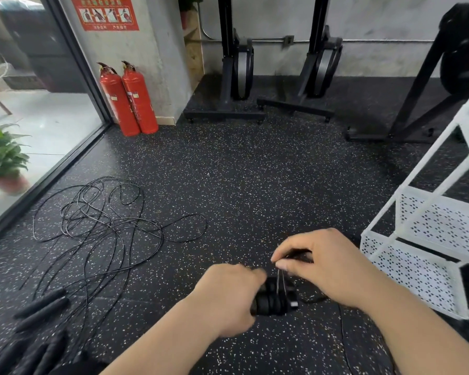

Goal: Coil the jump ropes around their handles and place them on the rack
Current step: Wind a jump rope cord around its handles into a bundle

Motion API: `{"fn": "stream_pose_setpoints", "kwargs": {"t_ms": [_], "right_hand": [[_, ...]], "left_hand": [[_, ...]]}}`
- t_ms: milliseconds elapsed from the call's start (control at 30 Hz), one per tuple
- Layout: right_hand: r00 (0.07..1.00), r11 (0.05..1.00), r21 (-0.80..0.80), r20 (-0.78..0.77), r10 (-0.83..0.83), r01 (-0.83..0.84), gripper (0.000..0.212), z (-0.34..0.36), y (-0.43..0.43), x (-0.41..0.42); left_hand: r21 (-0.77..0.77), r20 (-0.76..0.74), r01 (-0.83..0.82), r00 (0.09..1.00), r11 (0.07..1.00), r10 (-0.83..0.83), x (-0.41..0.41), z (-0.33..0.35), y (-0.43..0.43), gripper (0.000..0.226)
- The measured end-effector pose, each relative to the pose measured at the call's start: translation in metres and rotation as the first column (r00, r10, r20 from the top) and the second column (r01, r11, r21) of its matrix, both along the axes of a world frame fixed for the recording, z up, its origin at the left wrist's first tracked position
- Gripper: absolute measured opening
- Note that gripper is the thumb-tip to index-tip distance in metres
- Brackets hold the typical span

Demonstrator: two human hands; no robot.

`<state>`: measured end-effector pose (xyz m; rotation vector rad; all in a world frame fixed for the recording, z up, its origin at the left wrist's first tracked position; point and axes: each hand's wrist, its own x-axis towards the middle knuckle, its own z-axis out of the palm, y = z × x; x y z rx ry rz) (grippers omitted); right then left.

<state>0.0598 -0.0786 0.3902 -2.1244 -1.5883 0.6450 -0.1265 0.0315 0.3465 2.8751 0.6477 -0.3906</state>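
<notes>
Though unreadable, red poster (104,12) beyond handles (275,299)

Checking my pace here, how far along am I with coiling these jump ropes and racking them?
Done: nothing visible on the white rack yet. In hand: left hand grips a handle pair while right hand pinches its cord, wrapping it. Left: the tangled ropes and loose handles on the floor.

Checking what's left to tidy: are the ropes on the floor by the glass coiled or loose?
Loose: the ropes sprawl in tangled loops across the floor, handles lying bare nearby.
</notes>
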Motion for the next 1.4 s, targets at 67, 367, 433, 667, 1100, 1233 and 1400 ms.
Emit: {"fn": "stream_pose_setpoints", "kwargs": {"t_ms": [67,367,433,667,1100,1233,1400], "right_hand": [[0.989,0.999,-0.042,-0.145,-0.005,-0.002,0.011,0.003,-0.003,0.007],[0.891,0.992,0.054,-0.448,-0.076,0.112,0.015,0.003,-0.008,0.018],[0.778,0.968,0.099,-0.617,-0.122,0.230,0.023,-0.001,-0.004,0.008],[0.670,0.888,0.014,-0.662,-0.336,0.459,0.046,-0.048,0.014,-0.044],[0.912,1.000,-0.016,0.411,0.005,0.002,0.029,-0.024,0.005,-0.071],[0.873,0.993,0.070,0.485,0.054,-0.100,0.032,-0.019,0.003,-0.054],[0.918,0.991,0.095,0.394,0.052,-0.097,0.027,-0.015,0.003,-0.032]], "left_hand": [[0.004,0.068,0.094,0.993,0.996,-0.094,0.000,0.002,-0.003,0.027],[-0.101,0.423,0.058,0.906,0.993,-0.009,0.003,0.015,0.000,0.027],[-0.206,0.470,-0.013,0.876,0.979,0.110,0.003,0.019,0.000,0.032],[-0.536,0.461,-0.309,0.672,0.786,0.579,0.009,0.024,0.011,0.024],[-0.033,0.232,-0.614,0.763,0.789,0.604,-0.007,-0.001,0.041,0.035],[0.018,0.109,-0.523,0.848,0.852,0.518,-0.007,-0.009,0.036,0.036],[0.007,0.028,-0.302,0.953,0.953,0.301,0.000,-0.013,0.018,0.039]]}}
